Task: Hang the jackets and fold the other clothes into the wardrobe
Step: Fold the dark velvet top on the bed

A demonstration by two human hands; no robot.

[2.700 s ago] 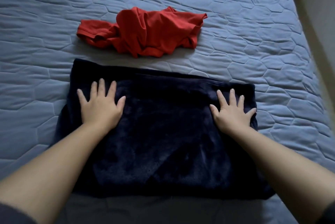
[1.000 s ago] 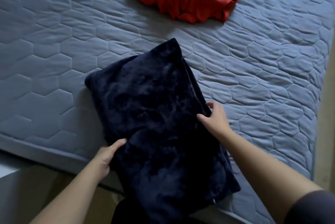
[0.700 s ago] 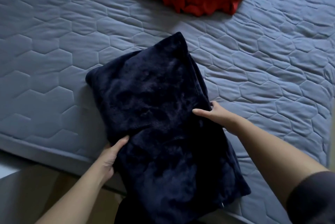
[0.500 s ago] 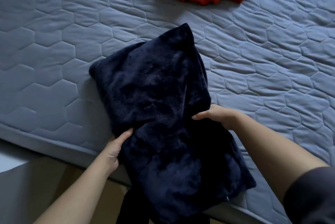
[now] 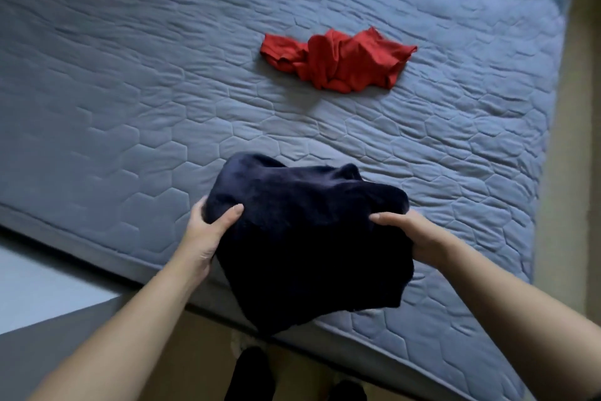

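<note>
A folded dark navy fleece garment [image 5: 309,238] is lifted off the bed, held over its near edge between both hands. My left hand [image 5: 205,231] grips its left side, thumb on top and fingers underneath. My right hand [image 5: 413,235] grips its right side the same way. A crumpled red garment [image 5: 338,62] lies unfolded farther back on the bed, apart from both hands.
The bed has a grey-blue quilted mattress cover [image 5: 162,92]; its near edge runs diagonally under my forearms. A pale grey surface [image 5: 39,296] lies at the lower left. Beige floor [image 5: 575,173] runs along the bed's right side. My dark-socked feet [image 5: 250,374] stand below.
The navy garment lay flat on the bed under my palms, then was gripped at both sides. It is now raised off the mattress, and the view has pulled back from the bed.
</note>
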